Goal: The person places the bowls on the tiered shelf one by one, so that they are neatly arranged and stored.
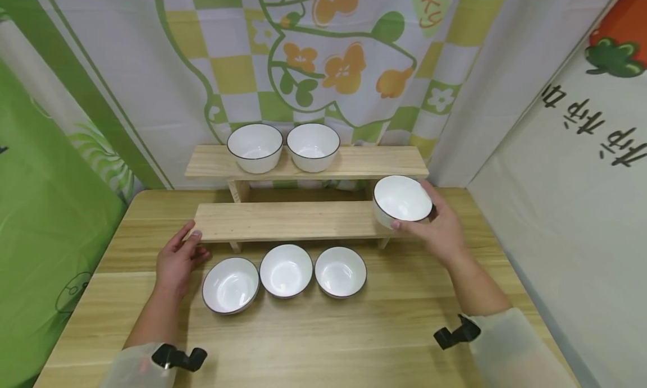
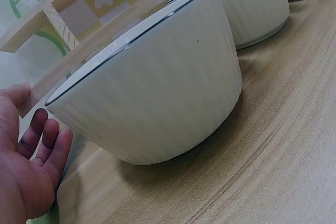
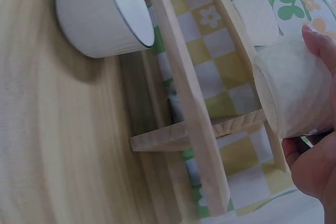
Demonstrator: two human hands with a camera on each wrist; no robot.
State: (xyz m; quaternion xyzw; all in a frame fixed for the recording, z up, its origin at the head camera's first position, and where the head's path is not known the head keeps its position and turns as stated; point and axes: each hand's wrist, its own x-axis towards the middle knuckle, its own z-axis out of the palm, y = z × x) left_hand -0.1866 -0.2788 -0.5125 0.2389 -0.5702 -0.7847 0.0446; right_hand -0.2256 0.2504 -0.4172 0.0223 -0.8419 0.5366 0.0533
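My right hand [image 1: 445, 231] grips a white bowl [image 1: 402, 200] with a thin dark rim, thumb at its near side and fingers round its right. That bowl is held over the right end of the lower wooden shelf [image 1: 288, 220]; the right wrist view shows it raised off that board. At the shelf's left end, my left hand [image 1: 174, 264] touches the corner with loosely bent fingers [image 2: 58, 156]. Close beside this hand stands the left bowl [image 1: 230, 286] of a front row, with a middle bowl [image 1: 286, 271] and a right bowl [image 1: 341, 272].
Two matching bowls, one left [image 1: 255, 147] and one right [image 1: 313, 147], stand on the upper shelf [image 1: 384, 161] at the back. The stand sits on a wood-grain table [image 1: 313, 343]. A patterned curtain [image 1: 232, 73] hangs behind, and a white wall panel [image 1: 566, 208] rises at the right.
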